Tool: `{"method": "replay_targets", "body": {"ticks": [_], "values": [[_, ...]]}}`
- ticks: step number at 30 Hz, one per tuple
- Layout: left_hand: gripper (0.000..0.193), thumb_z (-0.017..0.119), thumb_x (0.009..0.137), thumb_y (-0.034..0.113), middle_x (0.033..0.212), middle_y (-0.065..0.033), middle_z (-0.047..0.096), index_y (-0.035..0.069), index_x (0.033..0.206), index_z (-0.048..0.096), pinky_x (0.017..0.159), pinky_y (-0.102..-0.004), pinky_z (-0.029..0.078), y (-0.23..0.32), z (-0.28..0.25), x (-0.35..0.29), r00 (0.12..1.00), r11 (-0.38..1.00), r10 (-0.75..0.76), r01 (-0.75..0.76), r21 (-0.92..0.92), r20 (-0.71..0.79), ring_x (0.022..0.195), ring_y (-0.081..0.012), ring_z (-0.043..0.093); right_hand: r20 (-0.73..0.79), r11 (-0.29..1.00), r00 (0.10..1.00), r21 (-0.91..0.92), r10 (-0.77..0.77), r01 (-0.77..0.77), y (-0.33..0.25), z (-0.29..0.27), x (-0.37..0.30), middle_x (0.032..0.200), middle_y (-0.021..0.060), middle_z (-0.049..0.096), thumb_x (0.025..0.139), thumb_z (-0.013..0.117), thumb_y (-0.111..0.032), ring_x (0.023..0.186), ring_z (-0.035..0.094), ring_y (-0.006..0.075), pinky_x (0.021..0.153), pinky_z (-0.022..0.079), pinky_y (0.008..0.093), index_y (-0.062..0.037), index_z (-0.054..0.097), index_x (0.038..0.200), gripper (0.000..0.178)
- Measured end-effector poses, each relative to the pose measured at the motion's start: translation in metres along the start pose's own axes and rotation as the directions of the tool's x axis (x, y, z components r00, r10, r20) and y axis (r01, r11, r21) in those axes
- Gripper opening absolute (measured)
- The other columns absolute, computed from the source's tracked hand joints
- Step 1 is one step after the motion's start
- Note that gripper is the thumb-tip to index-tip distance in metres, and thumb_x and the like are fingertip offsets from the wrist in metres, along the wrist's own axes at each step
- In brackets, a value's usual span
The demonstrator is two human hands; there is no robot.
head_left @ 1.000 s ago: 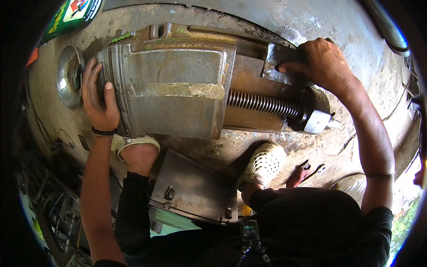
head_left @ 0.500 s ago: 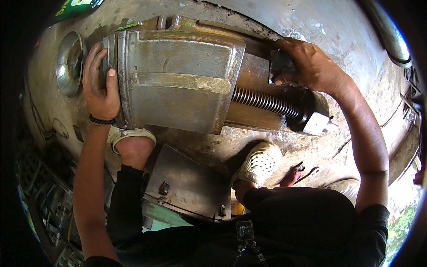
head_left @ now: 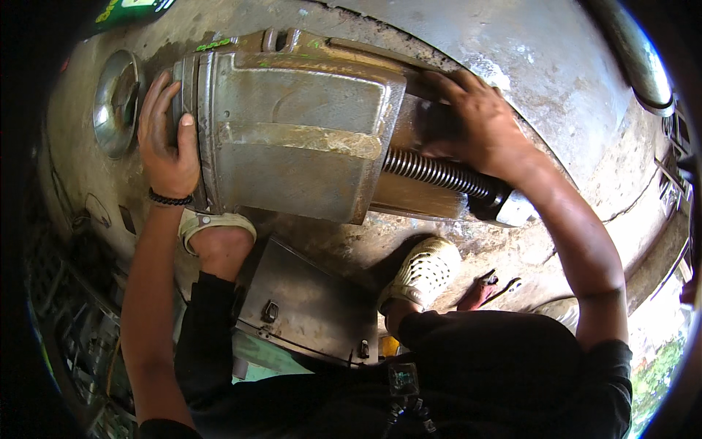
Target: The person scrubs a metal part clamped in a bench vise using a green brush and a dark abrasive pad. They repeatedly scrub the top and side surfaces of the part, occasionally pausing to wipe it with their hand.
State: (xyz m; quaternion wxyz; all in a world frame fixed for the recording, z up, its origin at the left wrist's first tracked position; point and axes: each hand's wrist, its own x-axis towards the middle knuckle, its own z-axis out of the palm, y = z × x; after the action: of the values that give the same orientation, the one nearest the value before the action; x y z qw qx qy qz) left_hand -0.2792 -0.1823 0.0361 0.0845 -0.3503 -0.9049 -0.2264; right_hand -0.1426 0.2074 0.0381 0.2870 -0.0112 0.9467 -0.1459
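Note:
A big, worn metal bench vise (head_left: 300, 175) lies across the floor, with its threaded screw (head_left: 435, 172) exposed on the right. My left hand (head_left: 167, 150) is braced around the vise's left jaw end, thumb on the jaw and fingers along its outer side. To the right, my right hand (head_left: 482, 121) presses a dark, sheet-like piece (head_left: 442, 126) onto the brown slide beside the screw. That piece is smeared by motion and partly under my fingers, so I cannot tell its material.
A shiny metal bowl (head_left: 117, 106) stands left of the vise. Between my feet sits a dark metal box (head_left: 307, 296) with latches. A red-handled tool (head_left: 479, 291) lies near my right shoe (head_left: 428, 271). A metal cylinder (head_left: 636, 55) is at the far right.
My right hand has slid left along the slide with the dark piece, toward the vise's body. My left hand stays on the jaw end.

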Motion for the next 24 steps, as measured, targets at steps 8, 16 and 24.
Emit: {"method": "replay_targets", "body": {"ticks": [8,16,24], "values": [[0.039,0.058,0.097,0.021,0.142,-0.0218,0.057,-0.001,0.13,0.062,0.114,-0.0477,0.038,0.002,-0.002,-0.002,1.0,1.0,-0.013,0.012,0.027,0.014,0.133,-0.0383,0.053,0.055,0.997,0.998,0.077,-0.021,0.017,0.008,0.021,-0.001,0.149,0.0213,0.048,0.078,0.084,-0.042,0.14,0.045,0.0385,0.12,0.035,0.0503,-0.0089,0.048,0.147,0.085],[0.038,0.057,0.097,0.016,0.142,-0.0219,0.057,-0.001,0.13,0.062,0.114,-0.0478,0.038,0.004,-0.002,0.001,1.0,1.0,0.003,-0.003,0.008,0.01,0.133,-0.0388,0.053,-0.019,0.963,0.988,0.223,-0.152,0.153,0.01,0.024,0.006,0.136,0.0202,0.06,0.081,0.082,-0.041,0.128,0.056,0.0372,0.11,0.044,0.0499,-0.0089,0.049,0.146,0.08],[0.039,0.057,0.097,0.017,0.142,-0.0234,0.056,-0.004,0.13,0.061,0.114,-0.0478,0.037,0.004,-0.002,0.001,1.0,1.0,-0.002,0.002,-0.003,0.022,0.133,-0.0396,0.052,0.007,0.971,0.988,0.188,-0.154,0.149,0.02,0.023,-0.001,0.132,0.0226,0.061,0.079,0.084,-0.038,0.12,0.061,0.0398,0.105,0.05,0.0446,-0.0058,0.048,0.146,0.082]]}}
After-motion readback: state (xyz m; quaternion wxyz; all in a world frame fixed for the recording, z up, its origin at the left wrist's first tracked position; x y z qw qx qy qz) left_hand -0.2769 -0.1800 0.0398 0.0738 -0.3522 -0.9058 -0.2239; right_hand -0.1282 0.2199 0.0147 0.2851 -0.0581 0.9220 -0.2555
